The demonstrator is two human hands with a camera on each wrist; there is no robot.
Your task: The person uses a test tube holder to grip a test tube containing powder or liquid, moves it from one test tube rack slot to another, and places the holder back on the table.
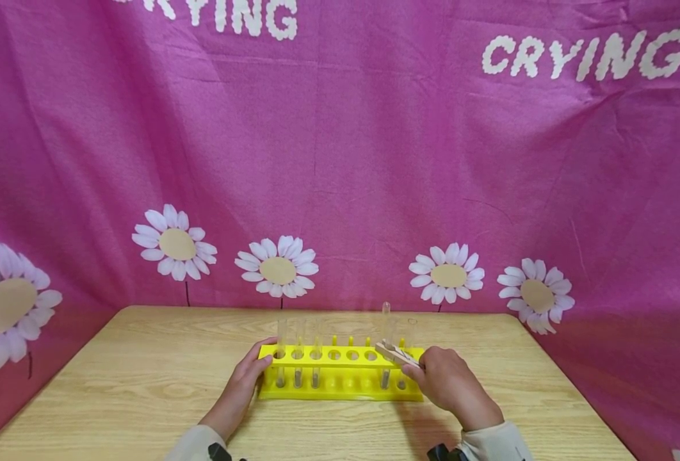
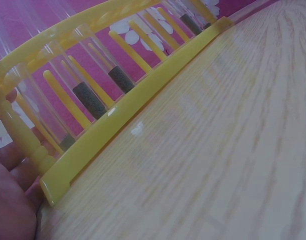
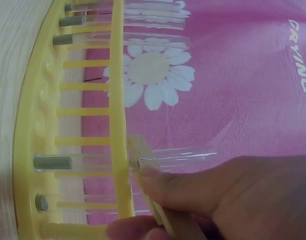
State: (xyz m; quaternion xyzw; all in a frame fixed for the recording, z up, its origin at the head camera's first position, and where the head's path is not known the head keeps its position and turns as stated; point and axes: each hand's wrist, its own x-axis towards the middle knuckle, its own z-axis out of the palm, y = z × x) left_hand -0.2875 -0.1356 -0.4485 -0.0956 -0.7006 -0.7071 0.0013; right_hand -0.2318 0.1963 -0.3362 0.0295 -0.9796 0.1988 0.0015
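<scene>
yellow rack [image 1: 341, 396] stands between the side edges of the table [image 1: 144, 365], left hand [image 1: 241, 381] gripping its left end; right hand [image 1: 452, 387] pinches a wooden clamp [image 1: 394, 354] at a tube [image 1: 387, 320]; purple-pink backdrop [image 1: 369, 160] reads "crying".

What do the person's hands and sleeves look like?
The left hand and right hand are bare, with no gloves. The sleeves are pale beige and plain where they show, ending near the wrists. A black object sits by each cuff, cut off by the picture's bottom edge, so I can't tell what it is.
</scene>
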